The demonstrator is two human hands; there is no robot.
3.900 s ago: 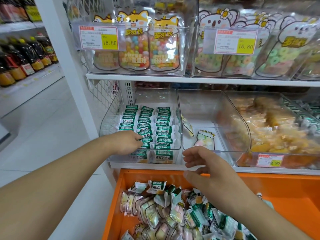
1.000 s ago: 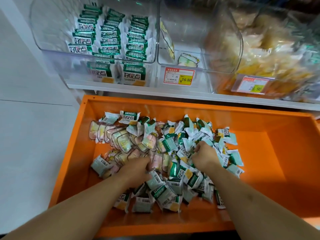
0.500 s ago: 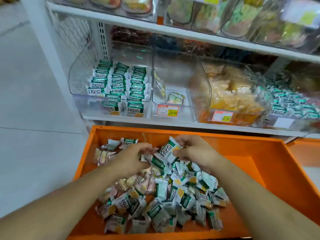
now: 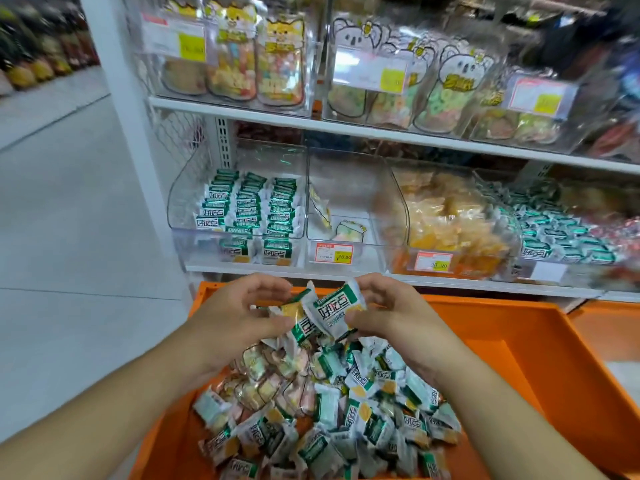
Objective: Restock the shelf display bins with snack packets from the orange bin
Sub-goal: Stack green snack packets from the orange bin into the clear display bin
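Both hands are raised together above the orange bin (image 4: 540,358), pinching a small bunch of snack packets (image 4: 325,315) between them. The left hand (image 4: 235,317) curls its fingers around the bunch from one side, and the right hand (image 4: 391,313) closes on it from the other, thumb pressed to the front packet. That packet is white with a green band and an orange-yellow corner, and large white Chinese characters reading 好吃点 stand on the green.

Below the hands, the orange bin holds a loose heap of packets (image 4: 332,410): many of the same green-and-white kind, mixed with clear ones showing pale pink and yellow contents.

Straight ahead on the lower shelf, a clear display bin (image 4: 183,202) carries three neat rows of the 好吃点 packets. The clear bin (image 4: 349,181) next to it on the right is almost bare, with only a couple of small pale packets at the bottom, and its red-and-yellow price tag (image 4: 334,252) reads 16.80. Further right, a bin of yellow snacks (image 4: 446,216) bears a tag that seems to read 29.90, though it is blurred. Beyond it sit more green-and-white packets (image 4: 554,233).

The upper shelf (image 4: 346,128) holds cartoon-animal bags of coloured sweets (image 4: 256,53) behind blurred yellow tags.
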